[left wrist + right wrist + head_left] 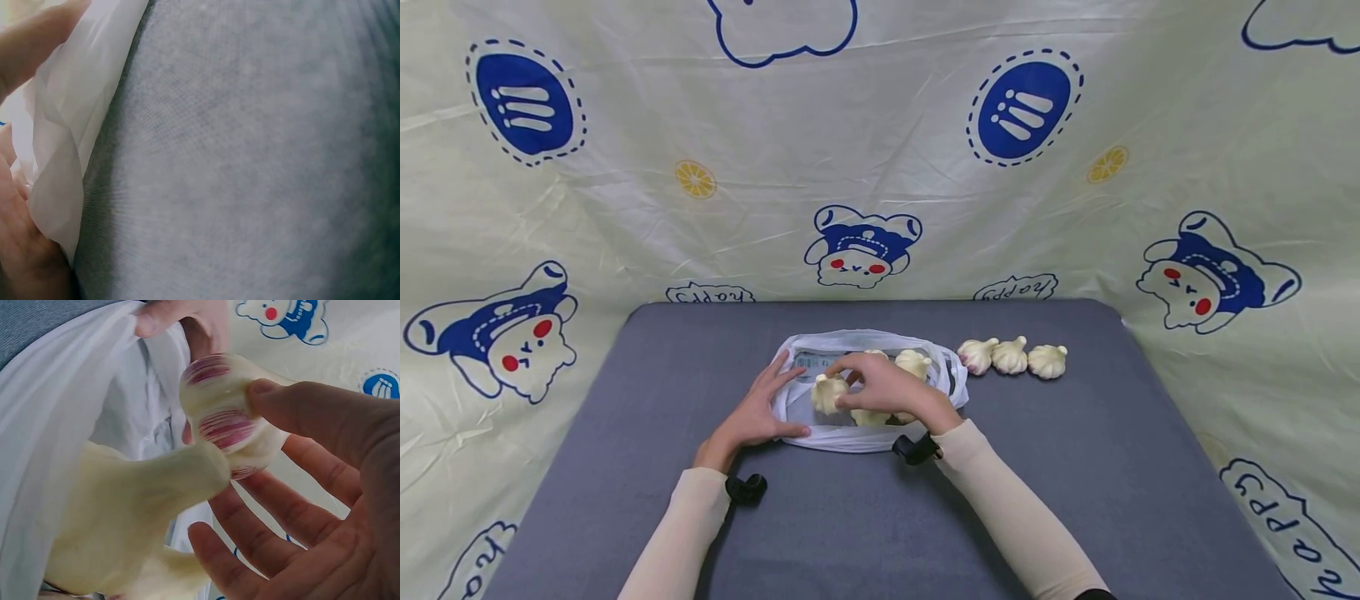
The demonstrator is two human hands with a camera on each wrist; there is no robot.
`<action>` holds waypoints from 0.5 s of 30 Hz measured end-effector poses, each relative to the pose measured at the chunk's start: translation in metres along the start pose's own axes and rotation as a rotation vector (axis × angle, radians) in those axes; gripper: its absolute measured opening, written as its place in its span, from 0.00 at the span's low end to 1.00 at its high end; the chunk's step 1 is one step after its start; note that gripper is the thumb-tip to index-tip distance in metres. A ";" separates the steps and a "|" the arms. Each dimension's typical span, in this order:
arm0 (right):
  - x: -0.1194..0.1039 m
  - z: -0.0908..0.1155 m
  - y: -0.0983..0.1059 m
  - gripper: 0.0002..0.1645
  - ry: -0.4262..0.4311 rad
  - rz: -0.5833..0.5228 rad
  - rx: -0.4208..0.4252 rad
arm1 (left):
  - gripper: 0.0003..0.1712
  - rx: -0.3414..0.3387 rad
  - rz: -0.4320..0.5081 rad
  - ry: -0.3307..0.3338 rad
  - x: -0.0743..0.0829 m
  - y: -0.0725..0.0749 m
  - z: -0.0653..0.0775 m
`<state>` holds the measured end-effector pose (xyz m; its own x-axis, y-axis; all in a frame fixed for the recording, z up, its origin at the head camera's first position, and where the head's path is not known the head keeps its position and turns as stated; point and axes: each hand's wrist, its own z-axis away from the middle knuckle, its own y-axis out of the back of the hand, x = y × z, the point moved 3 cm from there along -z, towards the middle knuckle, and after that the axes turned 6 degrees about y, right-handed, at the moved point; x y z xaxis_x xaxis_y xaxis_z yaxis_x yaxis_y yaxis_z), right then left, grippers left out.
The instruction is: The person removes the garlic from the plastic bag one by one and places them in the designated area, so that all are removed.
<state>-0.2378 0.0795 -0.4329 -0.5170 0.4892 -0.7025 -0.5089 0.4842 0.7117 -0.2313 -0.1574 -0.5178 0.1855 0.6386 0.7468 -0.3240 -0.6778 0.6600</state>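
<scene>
My right hand [891,387] pinches a garlic bulb [827,394] between thumb and fingertips, above the left part of a white plastic bag [842,439]. In the right wrist view the held bulb [219,419] shows purple streaks, and the lower fingers spread away from it. Several more bulbs lie within the bag's mouth, one of them a pale bulb [913,362] at its far right; my right hand partly covers them. My left hand [756,414] grips the bag's left rim, its thumb at the near edge. White plastic [69,125] lies between its digits in the left wrist view.
Three garlic bulbs stand in a row right of the bag, the middle bulb [1010,356] among them. Everything rests on a grey cloth-covered table [820,533]. A printed pale curtain [760,242] hangs behind the table's far edge.
</scene>
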 end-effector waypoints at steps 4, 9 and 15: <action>0.001 0.006 0.005 0.26 0.028 -0.012 0.056 | 0.57 -0.001 0.003 0.003 0.001 0.000 0.000; 0.003 0.017 0.011 0.27 -0.008 -0.067 0.121 | 0.57 0.009 -0.001 -0.013 0.001 0.000 0.000; 0.004 0.031 0.019 0.27 -0.039 -0.108 0.209 | 0.57 0.017 -0.003 -0.012 0.001 0.000 0.000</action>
<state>-0.2284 0.1129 -0.4217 -0.4382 0.4525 -0.7766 -0.4041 0.6726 0.6199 -0.2314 -0.1565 -0.5176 0.1971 0.6362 0.7459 -0.3080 -0.6821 0.6632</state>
